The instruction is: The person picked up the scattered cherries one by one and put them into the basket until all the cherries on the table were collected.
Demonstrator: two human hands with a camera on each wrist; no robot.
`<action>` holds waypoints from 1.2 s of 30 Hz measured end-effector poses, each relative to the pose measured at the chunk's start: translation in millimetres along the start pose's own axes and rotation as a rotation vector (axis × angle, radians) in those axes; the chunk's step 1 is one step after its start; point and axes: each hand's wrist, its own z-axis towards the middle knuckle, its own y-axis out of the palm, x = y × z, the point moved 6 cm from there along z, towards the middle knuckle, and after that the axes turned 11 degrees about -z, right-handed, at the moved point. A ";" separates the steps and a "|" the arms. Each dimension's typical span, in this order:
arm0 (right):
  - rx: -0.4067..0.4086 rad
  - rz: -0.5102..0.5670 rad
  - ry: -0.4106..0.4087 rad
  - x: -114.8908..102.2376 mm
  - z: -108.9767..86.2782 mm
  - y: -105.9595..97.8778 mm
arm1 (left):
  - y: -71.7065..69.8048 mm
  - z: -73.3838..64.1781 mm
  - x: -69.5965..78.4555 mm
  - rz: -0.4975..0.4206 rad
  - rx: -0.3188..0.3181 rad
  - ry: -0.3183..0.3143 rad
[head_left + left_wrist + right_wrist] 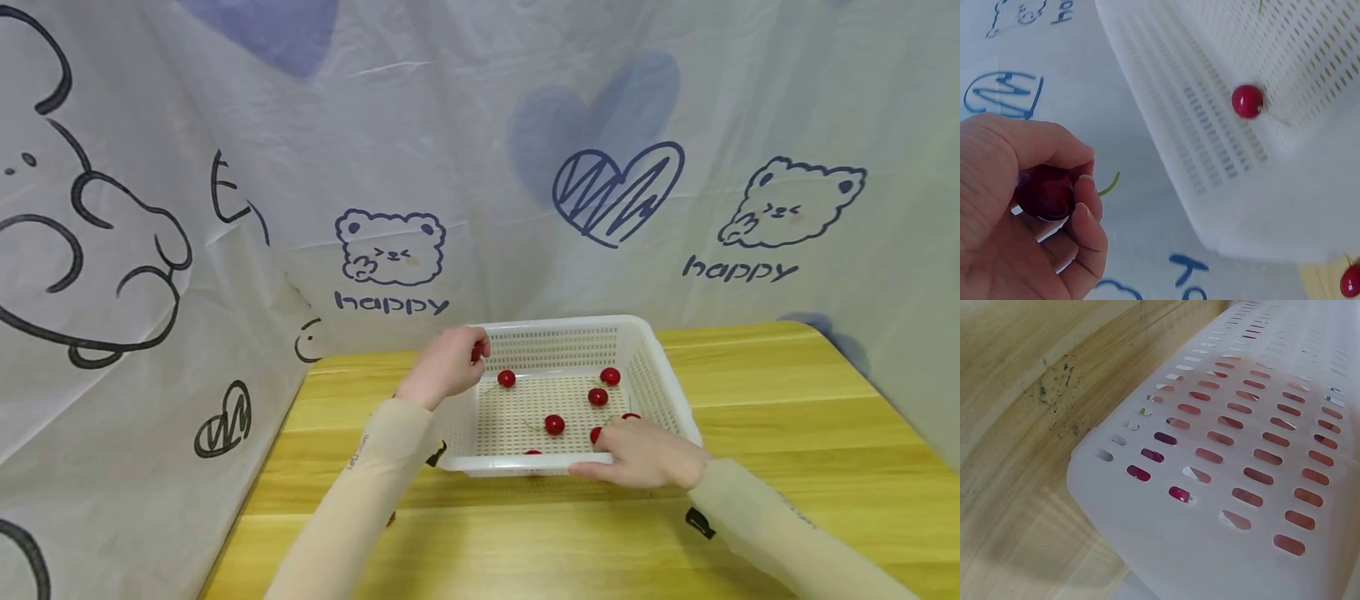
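Observation:
My left hand is over the basket's left rear edge, pinching a dark red cherry between thumb and fingers; its green stem pokes out past the fingertips. The white plastic basket has slotted walls and holds several cherries, among them one cherry near the middle and another at the back left. My right hand grips the basket's front rim near the right corner, thumb along the rim and fingers inside. Through the slots in the right wrist view, those fingers show close behind the wall, beside red fruit.
The basket stands on a yellow wood-grain table. A cherry lies outside the basket, on the table. Behind and to the left hangs a pale curtain printed with bears and hearts, close to the table's back edge.

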 end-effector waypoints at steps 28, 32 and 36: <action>-0.008 -0.012 0.024 0.8 1.1 2.1 | 75.6 35.4 41.7 0.035 -0.243 -0.062; -0.004 -0.022 0.029 1.8 0.9 3.0 | 82.5 35.0 40.8 0.044 -0.292 -0.080; -0.002 -0.028 0.032 3.0 0.8 3.9 | 86.8 33.7 41.0 0.027 -0.339 -0.106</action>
